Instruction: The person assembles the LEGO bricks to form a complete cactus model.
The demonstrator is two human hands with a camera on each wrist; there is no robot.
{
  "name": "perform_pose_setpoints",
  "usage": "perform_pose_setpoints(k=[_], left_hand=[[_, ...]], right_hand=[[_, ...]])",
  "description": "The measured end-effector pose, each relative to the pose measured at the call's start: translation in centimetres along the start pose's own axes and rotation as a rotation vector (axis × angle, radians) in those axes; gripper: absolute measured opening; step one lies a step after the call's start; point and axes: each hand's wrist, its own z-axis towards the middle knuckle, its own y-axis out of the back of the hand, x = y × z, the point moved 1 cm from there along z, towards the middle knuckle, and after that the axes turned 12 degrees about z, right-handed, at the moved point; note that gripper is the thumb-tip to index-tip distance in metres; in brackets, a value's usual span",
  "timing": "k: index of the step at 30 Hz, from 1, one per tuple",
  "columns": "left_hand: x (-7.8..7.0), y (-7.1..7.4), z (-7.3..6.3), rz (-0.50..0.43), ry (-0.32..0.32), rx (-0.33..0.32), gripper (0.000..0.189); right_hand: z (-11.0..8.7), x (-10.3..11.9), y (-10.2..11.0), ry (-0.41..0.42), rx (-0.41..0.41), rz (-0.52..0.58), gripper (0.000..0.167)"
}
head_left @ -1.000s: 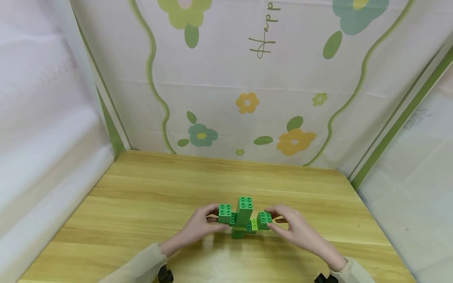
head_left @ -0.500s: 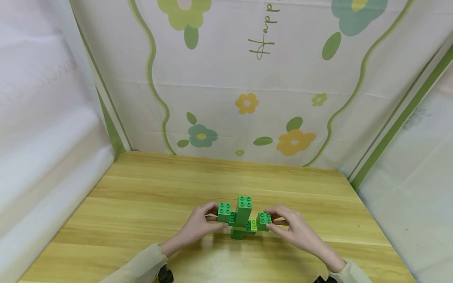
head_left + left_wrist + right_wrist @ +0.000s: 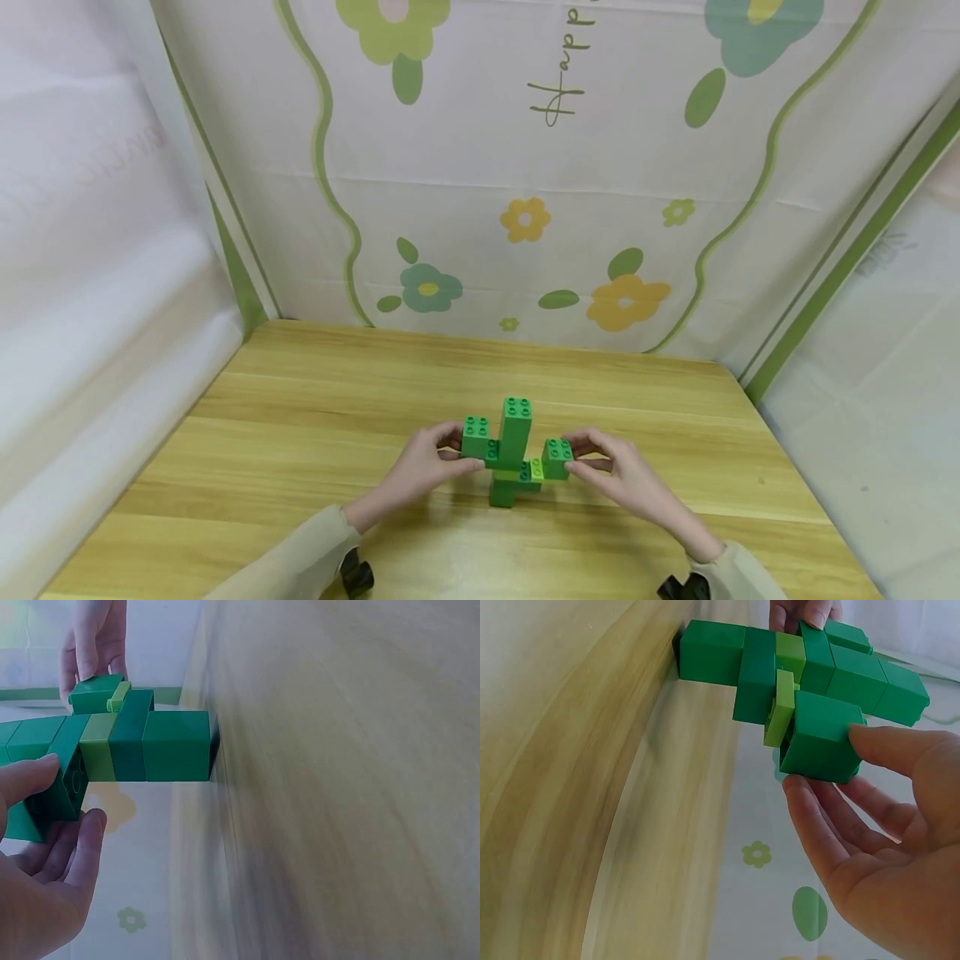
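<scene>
A cactus-like figure of green building blocks (image 3: 514, 437) stands upright at mid-table, with a tall central column and an arm on each side. My left hand (image 3: 423, 463) holds the left arm's block (image 3: 475, 440) between thumb and fingers. On the other side, my right hand (image 3: 626, 475) pinches the right arm's block (image 3: 557, 458), thumb at the near side. That arm includes a thin lime piece (image 3: 781, 709), and another lime block (image 3: 98, 747) sits within the column. The bottom block (image 3: 176, 746) is right at the tabletop in the left wrist view.
The wooden table (image 3: 315, 400) extends around the figure on all sides. Behind it rises a white cloth (image 3: 450, 167) printed with flowers, and further white cloth panels (image 3: 97, 292) enclose the left and right sides.
The figure's top and both arms have shifted slightly up in the head view, while its base stays about in place. Both hands have risen a little with the arms, still gripping them.
</scene>
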Motion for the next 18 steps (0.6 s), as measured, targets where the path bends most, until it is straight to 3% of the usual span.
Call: perform_pose_setpoints(k=[5, 11, 18], left_hand=[[0.1, 0.1, 0.6, 0.059, 0.025, -0.014, 0.039], [0.1, 0.3, 1.2, 0.093, 0.097, -0.016, 0.046], [0.5, 0.4, 1.8, 0.018, 0.178, 0.032, 0.053]], right_hand=[[0.6, -0.6, 0.5, -0.041, 0.018, 0.039, 0.032], [1.3, -1.1, 0.9, -0.088, 0.039, -0.012, 0.035], [2.2, -1.6, 1.2, -0.171, 0.064, 0.012, 0.039]])
